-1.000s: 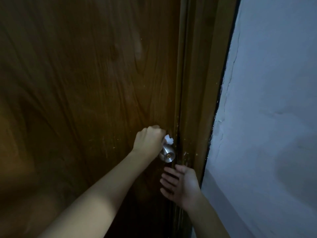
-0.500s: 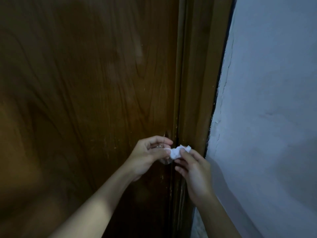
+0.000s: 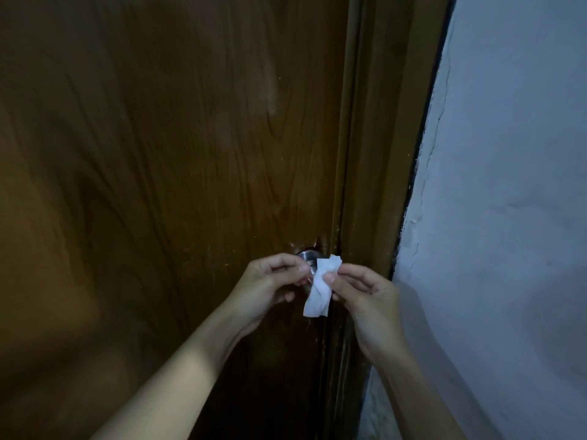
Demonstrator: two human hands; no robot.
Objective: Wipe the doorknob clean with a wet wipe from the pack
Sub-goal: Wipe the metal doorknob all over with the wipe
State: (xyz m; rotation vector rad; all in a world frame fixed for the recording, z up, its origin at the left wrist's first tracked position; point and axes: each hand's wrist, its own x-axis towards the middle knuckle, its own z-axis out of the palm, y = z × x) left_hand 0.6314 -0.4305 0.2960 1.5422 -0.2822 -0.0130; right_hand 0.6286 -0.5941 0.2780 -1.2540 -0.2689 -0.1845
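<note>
Holding both hands up in front of the doorknob (image 3: 307, 257), we pinch the white wet wipe (image 3: 320, 287) between them: our right hand (image 3: 365, 300) grips its upper part with thumb and fingers curled, and our left hand (image 3: 270, 287) pinches its left edge. We read no writing anywhere. The wipe hangs crumpled over the metal knob, hiding most of it, on the brown wooden door (image 3: 165, 160) beside the door frame (image 3: 378, 154) and pale wall (image 3: 508, 185).
</note>
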